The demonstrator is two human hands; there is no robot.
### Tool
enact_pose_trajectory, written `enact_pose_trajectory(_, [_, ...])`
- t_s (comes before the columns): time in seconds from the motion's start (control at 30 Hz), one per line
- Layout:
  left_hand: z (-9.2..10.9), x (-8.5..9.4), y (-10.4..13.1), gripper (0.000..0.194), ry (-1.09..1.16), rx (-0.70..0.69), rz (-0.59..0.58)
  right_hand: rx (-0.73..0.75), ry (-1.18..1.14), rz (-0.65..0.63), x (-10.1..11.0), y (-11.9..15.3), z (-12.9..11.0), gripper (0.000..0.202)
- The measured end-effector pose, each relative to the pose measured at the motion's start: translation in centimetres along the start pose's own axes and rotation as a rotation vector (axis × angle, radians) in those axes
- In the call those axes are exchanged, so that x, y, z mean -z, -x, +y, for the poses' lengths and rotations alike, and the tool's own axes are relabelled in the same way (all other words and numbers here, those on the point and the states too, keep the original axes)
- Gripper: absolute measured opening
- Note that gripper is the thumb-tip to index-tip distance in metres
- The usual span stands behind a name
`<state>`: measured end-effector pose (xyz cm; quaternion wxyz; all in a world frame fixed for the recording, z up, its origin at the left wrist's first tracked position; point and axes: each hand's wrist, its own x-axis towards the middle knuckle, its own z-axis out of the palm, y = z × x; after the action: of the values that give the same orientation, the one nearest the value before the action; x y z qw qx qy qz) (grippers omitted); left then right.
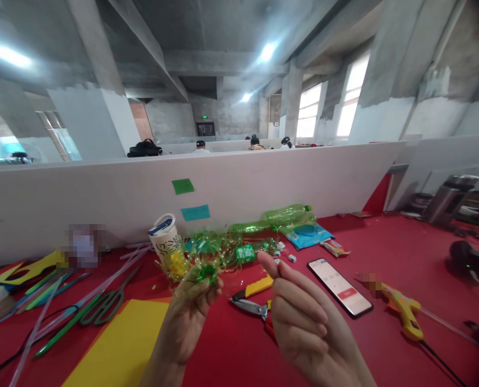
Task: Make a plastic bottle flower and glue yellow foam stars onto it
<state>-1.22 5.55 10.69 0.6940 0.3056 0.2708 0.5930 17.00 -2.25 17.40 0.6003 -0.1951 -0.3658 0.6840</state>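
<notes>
My left hand [193, 301] is raised over the red table, its fingers closed round a small green plastic piece [207, 273] that looks like a bottle neck with thin strips. To its right, my right hand [299, 309] is held up with thumb and forefinger pinched together; whatever sits between the fingertips is too small to make out. The two hands are apart. Behind them lie cut green plastic bottles [251, 251] and a white cup [165, 236] with yellow material beside it. A yellow cutter [258, 286] and pliers [249, 306] lie between the hands, partly hidden by my right hand.
Yellow paper [122, 338], scissors [106, 307] and plastic tubes lie at the left. A phone [340, 286], a yellow glue gun [402, 309] and a blue packet [308, 235] are on the right. A white partition [263, 183] runs behind; people sit beyond it.
</notes>
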Motion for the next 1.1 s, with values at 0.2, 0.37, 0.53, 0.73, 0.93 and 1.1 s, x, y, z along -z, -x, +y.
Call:
enact_pose_trajectory(0.2, [0.0,-0.1,0.1,0.025,0.013,0.01,-0.004,0.019,-0.185,0.023,-0.1,0.1,0.3,0.013])
enact_pose_trajectory(0.37, [0.0,-0.2,0.1,0.027,0.025,0.016,-0.011,-0.038,-0.298,0.124,-0.3,0.3,0.3,0.01])
enact_pose_trajectory(0.53, [0.0,0.0,0.1,0.026,0.019,0.014,-0.009,-0.124,-0.555,-0.034,-0.1,0.2,0.4,0.007])
enact_pose_trajectory(0.73, [-0.1,0.1,0.2,0.027,-0.023,0.004,0.007,-0.123,-0.618,-0.089,0.1,0.3,0.4,0.011])
enact_pose_trajectory(0.93, [-0.4,0.3,0.2,0.041,-0.156,-0.052,-0.035,-0.037,-0.334,-0.066,0.2,-0.3,0.6,0.032])
enact_pose_trajectory(1.1, [-0.4,0.4,0.1,0.049,-0.279,-0.099,-0.058,0.221,0.352,0.145,-0.1,-1.0,0.9,0.018])
